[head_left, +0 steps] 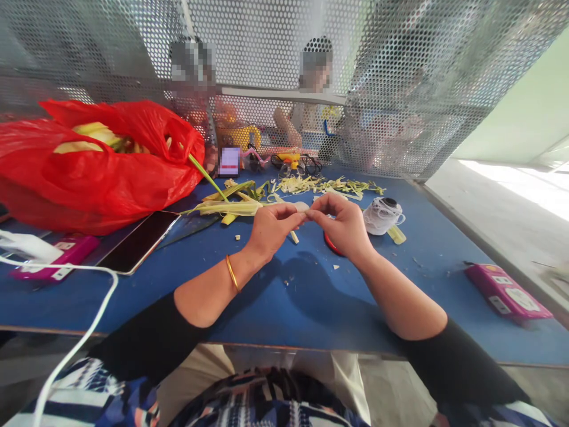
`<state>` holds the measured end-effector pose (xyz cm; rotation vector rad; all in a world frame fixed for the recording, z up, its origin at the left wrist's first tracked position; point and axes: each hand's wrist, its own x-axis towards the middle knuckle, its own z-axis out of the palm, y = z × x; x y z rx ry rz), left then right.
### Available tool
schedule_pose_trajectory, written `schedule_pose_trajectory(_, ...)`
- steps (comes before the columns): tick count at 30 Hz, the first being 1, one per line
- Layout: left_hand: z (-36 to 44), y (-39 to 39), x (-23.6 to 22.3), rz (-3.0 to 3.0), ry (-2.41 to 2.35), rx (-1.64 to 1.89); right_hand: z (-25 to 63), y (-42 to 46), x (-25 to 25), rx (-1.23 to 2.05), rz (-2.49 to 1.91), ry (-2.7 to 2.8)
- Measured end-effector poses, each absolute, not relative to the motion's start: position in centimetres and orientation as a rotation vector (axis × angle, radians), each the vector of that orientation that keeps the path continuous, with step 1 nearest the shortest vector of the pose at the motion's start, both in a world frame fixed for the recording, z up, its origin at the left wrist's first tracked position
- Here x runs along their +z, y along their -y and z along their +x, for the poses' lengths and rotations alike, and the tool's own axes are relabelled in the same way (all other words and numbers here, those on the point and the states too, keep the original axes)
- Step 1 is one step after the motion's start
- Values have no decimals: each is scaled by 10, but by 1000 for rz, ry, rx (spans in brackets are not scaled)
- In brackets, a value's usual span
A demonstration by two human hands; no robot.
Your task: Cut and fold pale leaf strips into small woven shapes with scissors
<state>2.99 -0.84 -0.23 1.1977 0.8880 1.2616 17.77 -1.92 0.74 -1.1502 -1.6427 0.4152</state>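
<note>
My left hand (pixel 271 228) and my right hand (pixel 342 225) meet above the blue table (pixel 267 296), both closed in a pinch on a pale leaf strip (pixel 301 207) held between them. The strip runs leftward into a bundle of yellow-green leaves (pixel 231 204) lying on the table. A gold bangle sits on my left wrist. A red round object (pixel 329 243) lies partly hidden under my right hand. A spool of white thread (pixel 382 214) stands just right of my right hand.
A red plastic bag (pixel 89 163) of leaves fills the left. A phone (pixel 137 243), pink boxes (pixel 507 292) (pixel 57 255) and a white cable (pixel 80 344) lie on the table. Leaf scraps (pixel 329 187) sit near the perforated metal screen (pixel 400 89); two people sit behind it.
</note>
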Motion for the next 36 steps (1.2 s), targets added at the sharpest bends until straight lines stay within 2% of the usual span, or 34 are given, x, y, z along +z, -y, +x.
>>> schedule_pose_trajectory(5,27,8,2,1013,-840,1174,178,20,8,374,-1074,1720)
schedule_pose_trajectory(11,24,5,1,850,-772,1088,181,21,9,99,-1005,1880)
schedule_pose_trajectory(14,24,5,2,817,-768,1065,181,21,8,65,-1020,1886)
schedule_pose_trajectory(29,29,8,-3,989,-794,1267,176,22,6,325,-1105,1685)
schedule_pose_trajectory(36,29,9,-3,1165,-828,1279,175,21,6,345,-1105,1624)
